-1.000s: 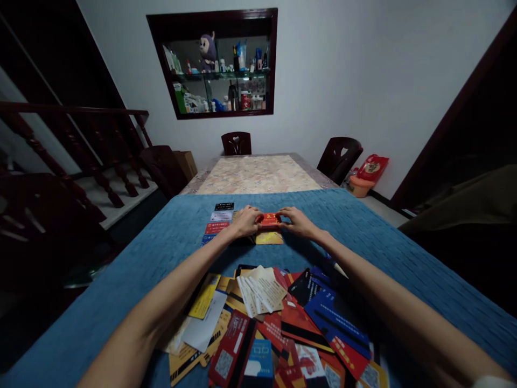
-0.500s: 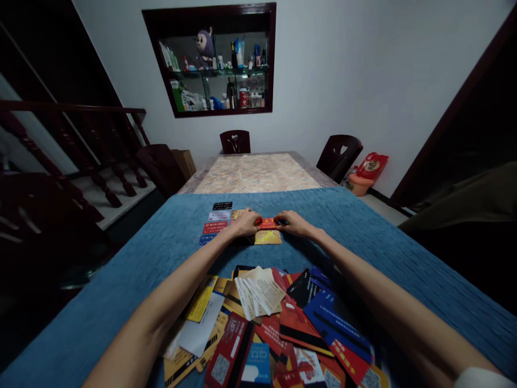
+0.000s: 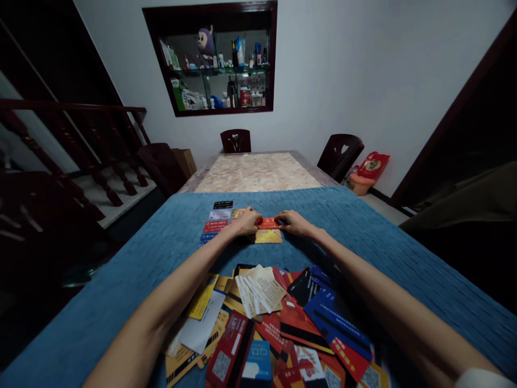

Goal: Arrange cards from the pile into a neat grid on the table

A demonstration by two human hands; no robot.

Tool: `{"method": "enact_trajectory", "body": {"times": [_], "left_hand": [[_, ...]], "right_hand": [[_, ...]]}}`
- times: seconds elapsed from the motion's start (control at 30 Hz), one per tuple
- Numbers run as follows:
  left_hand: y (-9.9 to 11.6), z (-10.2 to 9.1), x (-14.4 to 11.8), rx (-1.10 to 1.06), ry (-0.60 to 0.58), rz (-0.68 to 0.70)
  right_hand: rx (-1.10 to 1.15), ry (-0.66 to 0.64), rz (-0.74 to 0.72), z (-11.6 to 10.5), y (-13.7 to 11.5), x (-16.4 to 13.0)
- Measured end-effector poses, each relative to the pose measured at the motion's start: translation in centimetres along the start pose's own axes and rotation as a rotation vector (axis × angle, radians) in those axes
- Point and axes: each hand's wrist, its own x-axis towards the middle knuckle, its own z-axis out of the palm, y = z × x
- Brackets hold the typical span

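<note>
Over the last second I've lowered the red card [image 3: 268, 222] a touch, closer to the yellow card [image 3: 269, 236] below it. My left hand [image 3: 246, 222] and right hand [image 3: 294, 222] have drawn slightly inward along its ends.

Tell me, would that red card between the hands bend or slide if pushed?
The red card looks thin and flat like plastic, so probably stiff yet springy and light. It lies on a ribbed blue cloth, so it likely drags rather than slides. Lifting its flat edge may need fingernails.
</note>
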Motion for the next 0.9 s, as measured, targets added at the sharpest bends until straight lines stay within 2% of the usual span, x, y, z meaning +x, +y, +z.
{"method": "enact_trajectory", "body": {"times": [0.47, 0.7, 0.9], "left_hand": [[0.5, -0.5, -0.3, 0.024, -0.036, -0.001], [0.9, -1.2, -2.1, -0.031, 0.065, 0.055], [1.5, -1.8, -4.7, -0.094, 0.158, 0.114]], "right_hand": [[0.079, 0.019, 0.031, 0.2, 0.6, -0.1], [0.122, 0.093, 0.058, -0.4, -0.1, -1.3], [0.094, 0.190, -0.004, -1.2, -1.8, -2.4]]}}
